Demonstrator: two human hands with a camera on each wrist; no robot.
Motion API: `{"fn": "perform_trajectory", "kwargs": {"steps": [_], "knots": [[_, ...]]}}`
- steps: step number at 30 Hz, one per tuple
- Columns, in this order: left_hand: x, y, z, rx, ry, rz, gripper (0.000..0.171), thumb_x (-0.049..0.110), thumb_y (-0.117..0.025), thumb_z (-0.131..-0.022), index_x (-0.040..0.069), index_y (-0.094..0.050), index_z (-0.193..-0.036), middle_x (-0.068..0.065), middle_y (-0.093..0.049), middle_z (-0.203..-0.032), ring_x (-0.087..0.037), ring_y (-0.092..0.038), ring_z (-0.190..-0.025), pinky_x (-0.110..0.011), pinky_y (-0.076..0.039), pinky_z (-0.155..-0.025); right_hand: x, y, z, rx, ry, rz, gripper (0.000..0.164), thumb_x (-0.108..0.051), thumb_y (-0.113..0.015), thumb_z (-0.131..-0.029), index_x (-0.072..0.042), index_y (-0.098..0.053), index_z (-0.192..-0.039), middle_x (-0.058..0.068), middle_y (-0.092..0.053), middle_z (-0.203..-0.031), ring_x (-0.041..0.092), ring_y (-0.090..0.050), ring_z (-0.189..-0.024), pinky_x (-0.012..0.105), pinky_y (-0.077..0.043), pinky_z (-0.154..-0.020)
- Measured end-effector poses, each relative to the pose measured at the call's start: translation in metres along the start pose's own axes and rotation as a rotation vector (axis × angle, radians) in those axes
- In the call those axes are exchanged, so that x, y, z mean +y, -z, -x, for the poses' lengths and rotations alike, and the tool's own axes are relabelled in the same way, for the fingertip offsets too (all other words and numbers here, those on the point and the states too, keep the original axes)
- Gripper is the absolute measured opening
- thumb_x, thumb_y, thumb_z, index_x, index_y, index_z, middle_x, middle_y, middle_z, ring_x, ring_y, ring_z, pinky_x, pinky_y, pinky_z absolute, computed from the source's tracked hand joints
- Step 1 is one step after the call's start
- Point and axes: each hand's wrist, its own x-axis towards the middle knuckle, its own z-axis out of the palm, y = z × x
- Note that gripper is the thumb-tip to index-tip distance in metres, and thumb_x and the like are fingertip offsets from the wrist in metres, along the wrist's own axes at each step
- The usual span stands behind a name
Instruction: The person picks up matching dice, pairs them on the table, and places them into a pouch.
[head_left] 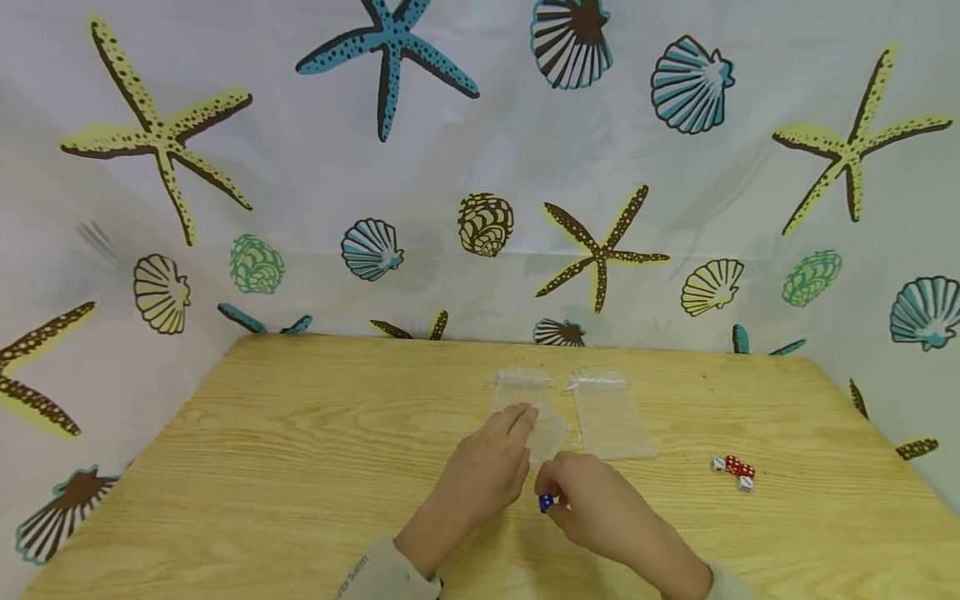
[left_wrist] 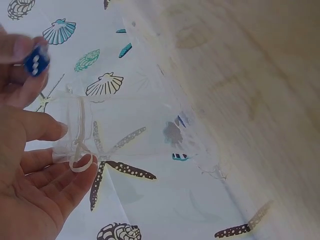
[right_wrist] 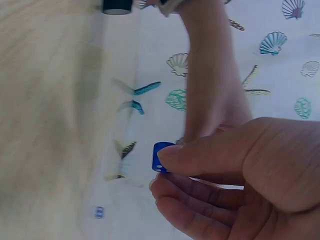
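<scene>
My right hand (head_left: 600, 504) pinches a blue die (head_left: 546, 502) between thumb and fingers; its white pips show in the left wrist view. Beside it, my left hand (head_left: 487, 462) holds a sheer drawstring bag (left_wrist: 127, 127) by its mouth end, with the thumb on one side and fingers on the other. A loop of pale drawstring (left_wrist: 81, 164) hangs over those fingers. In the right wrist view, the right thumb partly covers the blue die (right_wrist: 160, 157). The die is just to the right of the bag's mouth.
Two more sheer drawstring bags lie flat at the back of the wooden table (head_left: 315, 450): one (head_left: 522, 382) beyond my left hand, another (head_left: 611, 421) to its right. Red dice (head_left: 738, 467) and white dice (head_left: 745, 483) lie grouped at the right. A shell-patterned cloth (head_left: 450, 158) hangs behind.
</scene>
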Motion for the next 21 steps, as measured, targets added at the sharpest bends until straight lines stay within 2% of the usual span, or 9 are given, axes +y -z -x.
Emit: {"fn": "perform_trajectory", "kwargs": {"steps": [5,10,15,21], "knots": [[-0.002,0.001,0.001,-0.011,0.011,-0.001,0.045,0.012,-0.062,-0.082,0.002,-0.050,-0.123,-0.008,-0.052,-0.122,-0.019,-0.055,-0.104,-0.023,-0.051,-0.070,-0.002,0.014,-0.007,0.131,-0.001,0.035,0.012,0.002,-0.068,-0.071,-0.007,-0.064,-0.078,-0.001,-0.058,-0.073,0.010,-0.052,-0.064,0.018,-0.043,-0.056],[-0.005,0.001,0.001,0.006,0.003,0.003,0.045,0.011,-0.064,-0.080,0.002,-0.050,-0.122,-0.009,-0.052,-0.121,-0.019,-0.056,-0.101,-0.022,-0.051,-0.067,0.001,0.018,-0.017,0.250,-0.099,0.051,0.012,0.002,-0.068,-0.071,-0.005,-0.064,-0.080,0.001,-0.058,-0.074,0.011,-0.053,-0.064,0.019,-0.043,-0.055],[-0.002,-0.002,-0.001,-0.003,0.000,0.027,0.044,0.011,-0.063,-0.081,0.002,-0.050,-0.122,-0.009,-0.052,-0.121,-0.019,-0.056,-0.101,-0.022,-0.051,-0.069,0.006,0.017,-0.020,0.293,-0.129,0.060,0.012,0.001,-0.070,-0.070,-0.005,-0.065,-0.080,0.000,-0.055,-0.075,0.013,-0.053,-0.065,0.020,-0.044,-0.056],[-0.001,-0.003,-0.002,-0.012,0.001,0.071,0.043,0.011,-0.062,-0.081,0.002,-0.050,-0.122,-0.009,-0.052,-0.121,-0.019,-0.053,-0.106,-0.026,-0.050,-0.078,0.007,0.012,-0.022,0.356,-0.144,0.124,0.013,-0.007,-0.074,-0.068,-0.011,-0.067,-0.078,-0.003,-0.047,-0.084,0.008,-0.046,-0.070,0.022,-0.044,-0.059]]}}
